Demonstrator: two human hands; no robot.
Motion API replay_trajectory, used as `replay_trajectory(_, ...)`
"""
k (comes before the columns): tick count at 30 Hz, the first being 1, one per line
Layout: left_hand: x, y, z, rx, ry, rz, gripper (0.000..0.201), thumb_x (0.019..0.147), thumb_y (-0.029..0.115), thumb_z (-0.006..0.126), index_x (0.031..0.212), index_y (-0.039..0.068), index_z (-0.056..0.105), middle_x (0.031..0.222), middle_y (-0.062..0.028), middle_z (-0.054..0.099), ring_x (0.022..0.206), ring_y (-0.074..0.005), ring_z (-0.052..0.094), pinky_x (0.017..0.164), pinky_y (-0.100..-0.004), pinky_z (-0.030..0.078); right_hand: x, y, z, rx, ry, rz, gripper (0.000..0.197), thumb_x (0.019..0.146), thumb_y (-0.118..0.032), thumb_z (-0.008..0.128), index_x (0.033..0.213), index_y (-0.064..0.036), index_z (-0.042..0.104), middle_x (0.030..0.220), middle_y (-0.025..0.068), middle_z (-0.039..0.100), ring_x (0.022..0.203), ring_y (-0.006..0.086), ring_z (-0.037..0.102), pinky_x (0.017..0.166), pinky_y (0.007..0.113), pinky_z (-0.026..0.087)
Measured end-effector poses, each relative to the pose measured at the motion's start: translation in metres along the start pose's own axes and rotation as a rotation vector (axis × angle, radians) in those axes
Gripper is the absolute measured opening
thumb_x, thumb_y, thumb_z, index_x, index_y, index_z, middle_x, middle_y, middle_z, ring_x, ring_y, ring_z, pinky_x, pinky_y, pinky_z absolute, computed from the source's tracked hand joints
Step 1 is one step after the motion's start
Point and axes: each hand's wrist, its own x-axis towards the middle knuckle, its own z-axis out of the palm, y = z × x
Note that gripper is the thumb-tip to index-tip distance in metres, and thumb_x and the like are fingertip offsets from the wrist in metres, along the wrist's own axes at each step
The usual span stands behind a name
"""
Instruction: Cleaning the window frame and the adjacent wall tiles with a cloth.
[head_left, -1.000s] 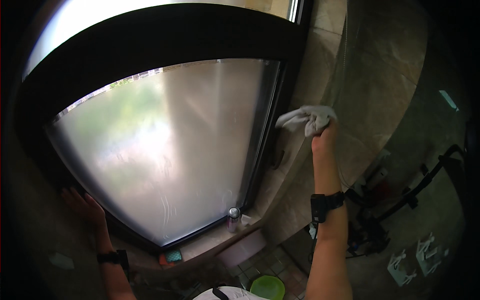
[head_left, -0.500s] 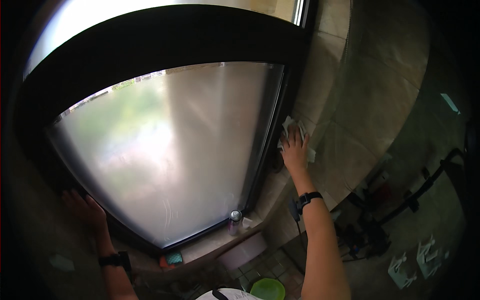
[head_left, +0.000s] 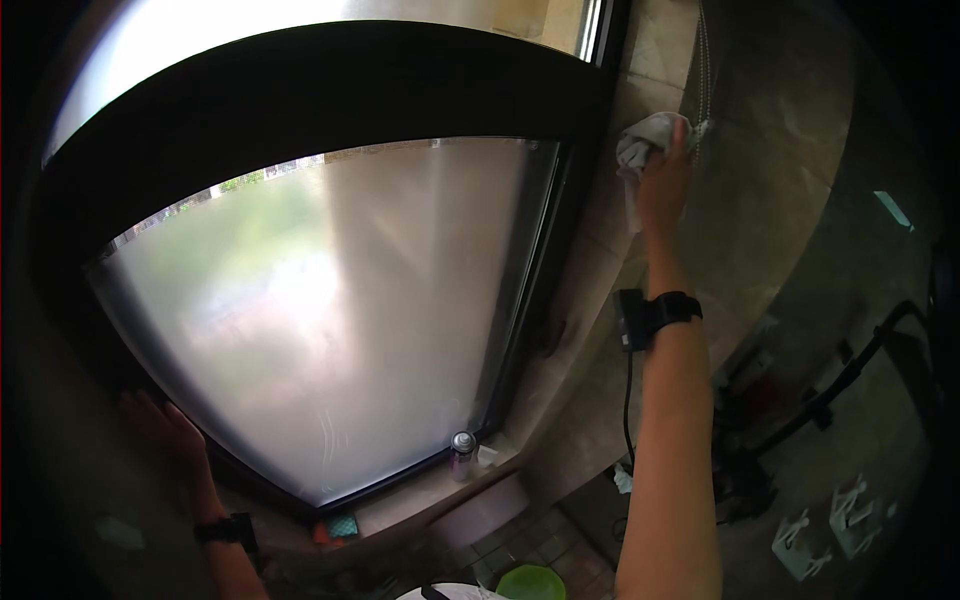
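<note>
My right hand is raised high and closed round a crumpled white cloth. The cloth lies against the tiled wall to the right of a black-framed window, near its upper corner. Beside it hangs a beaded chain. At the far left, in shadow, my left hand rests with fingers stretched out next to the window's dark frame. Nothing shows in that hand. Between my arms stands the frosted window pane, with faint streaks low down.
On the sill stand a spray can and a green sponge beside something orange. Below are a pale tub and a bright green basin. A dark curved bar crosses the right side.
My right hand has moved up the wall with the cloth, from beside the frame's lower part to near the beaded chain. My left hand has stayed about where it was.
</note>
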Motion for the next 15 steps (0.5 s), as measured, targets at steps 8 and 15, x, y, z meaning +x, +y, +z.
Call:
replay_trajectory(8,0.003,-0.007,-0.005,0.063,-0.036,-0.016,0.051,0.104,0.029,0.035,0.144,-0.004,0.039,0.151,-0.0272,0.033,0.14,-0.0443,0.031,0.115,-0.0537,0.025,-0.103,0.072,0.024,0.558,0.004,0.355,0.045,0.102,-0.03,0.043,0.134,0.0012,0.047,0.133,0.0157,0.052,0.12,0.0265,0.051,0.102,0.038,0.039)
replay_trajectory(15,-0.001,0.011,0.003,0.037,-0.024,-0.018,0.052,0.104,0.03,0.034,0.143,-0.004,0.039,0.151,-0.0276,0.032,0.14,-0.045,0.031,0.115,-0.0535,0.025,-0.326,0.106,-0.001,0.847,0.073,1.285,0.055,0.102,-0.039,0.038,0.147,-0.0065,0.036,0.144,0.0122,0.046,0.13,0.0289,0.045,0.108,0.038,0.035)
